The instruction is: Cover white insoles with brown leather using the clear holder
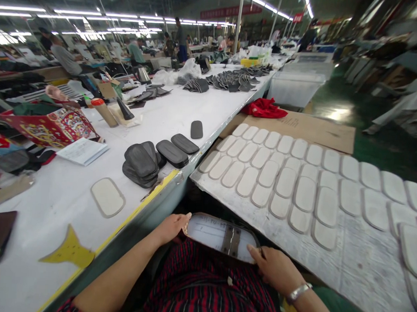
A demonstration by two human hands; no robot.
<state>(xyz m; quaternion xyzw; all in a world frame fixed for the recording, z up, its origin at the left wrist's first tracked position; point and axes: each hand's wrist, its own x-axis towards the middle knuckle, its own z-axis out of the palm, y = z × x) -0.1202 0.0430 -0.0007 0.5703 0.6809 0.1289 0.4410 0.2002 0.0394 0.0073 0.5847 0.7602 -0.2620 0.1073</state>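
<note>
Striped garment [208, 291] on lap, nearest. Just past it, oblong plate [208, 230] with dark rim, held over the lap between both hands. Left hand [171, 228] grasping plate's left end; right hand [277, 266] grasping its right end, metal band [299, 292] on that wrist. Dark bracket [231, 240] across plate's inner side, handwriting beside it.

Left: white surface [60, 185] with yellow cutout [69, 249] near the edge, one pale pad [107, 197] beyond. Right: grey board [366, 276], pale pads [353, 197] in rows, some overlapping.

Further up the surface: dark pads [141, 162], heaped, others just beside. Booklet [83, 151] left of them, red patterned box [52, 122] behind it, orange-capped bottle [104, 112] near box. Past the pale rows, cardboard [311, 131], red cloth [266, 108] on it. Far: dark pieces [233, 78] in bunches, then people among workbenches, blurry.
</note>
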